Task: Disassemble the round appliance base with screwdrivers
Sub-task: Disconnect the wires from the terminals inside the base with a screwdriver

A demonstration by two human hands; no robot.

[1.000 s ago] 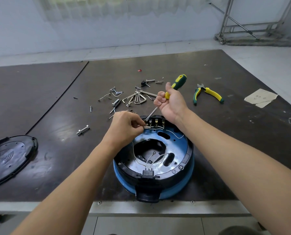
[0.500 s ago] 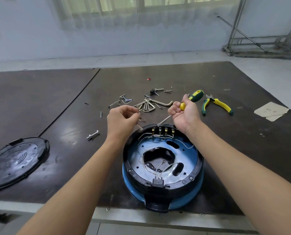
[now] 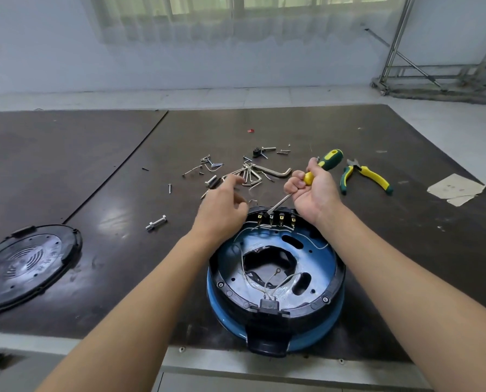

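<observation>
At the near edge of the dark table (image 3: 391, 250), directly in front of the person, the round appliance base (image 3: 321, 278) is sitting with its open side up. It is showing its blue inner plate, some thin wires and a row of terminals (image 3: 276, 219) along the far rim. The right hand (image 3: 315, 190) is gripping the screwdriver (image 3: 325, 164) in a closed fist around the yellow and green handle. The shaft is slanting down to the left, so that the tip is touching, or almost touching, one of the terminals. The left hand (image 3: 222, 205) is hovering just beyond the far left rim of the base, near the loose screws (image 3: 207, 165) and the hex keys (image 3: 253, 174). Its fingers are half stretched and blurred, and nothing is showing between them. I am judging that the step in hand is the loosening of the terminal screws that are fastening the wires, since many small parts are already lying out on the table. The next move is probably calling for the tip to sit squarely in a screw head, with pressure along the shaft while turning, because a slanted tip could be slipping onto the wires. The free hand could be steadying the base. The pliers (image 3: 366, 176) are lying just right of the screwdriver, and a black round cover (image 3: 24, 264) is lying well apart on the left.
</observation>
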